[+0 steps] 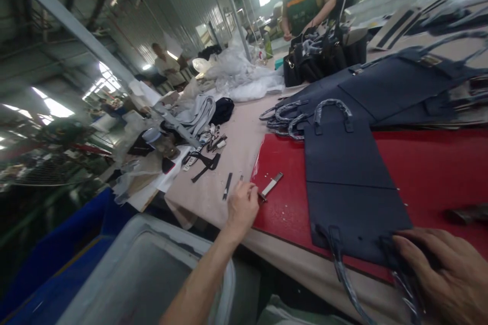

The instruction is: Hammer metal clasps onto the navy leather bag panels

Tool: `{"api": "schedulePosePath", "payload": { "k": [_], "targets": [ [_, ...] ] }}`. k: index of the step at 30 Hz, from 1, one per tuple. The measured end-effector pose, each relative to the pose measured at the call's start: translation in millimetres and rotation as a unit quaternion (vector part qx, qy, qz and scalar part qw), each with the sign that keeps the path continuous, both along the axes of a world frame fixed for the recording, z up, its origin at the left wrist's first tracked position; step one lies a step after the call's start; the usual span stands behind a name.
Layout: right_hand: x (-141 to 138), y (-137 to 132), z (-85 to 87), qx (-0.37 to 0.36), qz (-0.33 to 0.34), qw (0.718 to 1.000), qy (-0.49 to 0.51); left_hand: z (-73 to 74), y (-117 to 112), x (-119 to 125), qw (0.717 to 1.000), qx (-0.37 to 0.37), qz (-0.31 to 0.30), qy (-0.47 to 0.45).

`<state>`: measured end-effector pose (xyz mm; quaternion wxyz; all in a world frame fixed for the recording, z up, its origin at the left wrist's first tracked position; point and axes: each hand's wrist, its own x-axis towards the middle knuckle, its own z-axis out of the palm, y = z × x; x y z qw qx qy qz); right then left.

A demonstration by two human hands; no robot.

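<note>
A flat navy bag panel lies on a red board, with plastic-wrapped handles at both its far and near ends. My right hand is curled over its near right corner, by the base of the near handle; some of its fingers are hidden. At the board's left edge, my left hand is closed in a pinch. A small dark piece shows at its fingertips, too small to name. Just beyond lies a short metal strip. A dark strip rests left of that hand.
More navy panels are stacked behind the board. Black bags stand farther back, before a person. A dark tool lies at right. Clear plastic covers the back left. A grey bin stands below the table's left edge.
</note>
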<state>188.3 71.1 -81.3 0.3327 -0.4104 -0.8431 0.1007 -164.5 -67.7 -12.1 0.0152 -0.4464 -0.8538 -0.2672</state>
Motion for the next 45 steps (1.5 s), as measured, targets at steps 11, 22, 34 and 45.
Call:
{"api": "schedulePosePath", "payload": {
  "k": [11, 22, 34, 45],
  "targets": [
    [-4.0, 0.9, -0.4, 0.029, -0.008, 0.999, -0.018, -7.1, 22.3, -103.2, 0.960, -0.256, 0.097, -0.053],
    [-6.9, -3.7, 10.0, 0.023, -0.011, 0.999, -0.021, -17.6, 29.5, -112.0, 0.947, -0.293, 0.091, -0.094],
    [-11.3, -8.2, 19.6, 0.110, 0.007, 0.993, -0.048, -7.2, 22.2, -91.3, 0.968, -0.236, 0.083, -0.035],
    [-6.1, -6.3, 10.9, 0.050, -0.015, 0.998, -0.033, 18.7, 43.3, -45.2, 0.973, -0.229, -0.027, -0.026]
  ]
}}
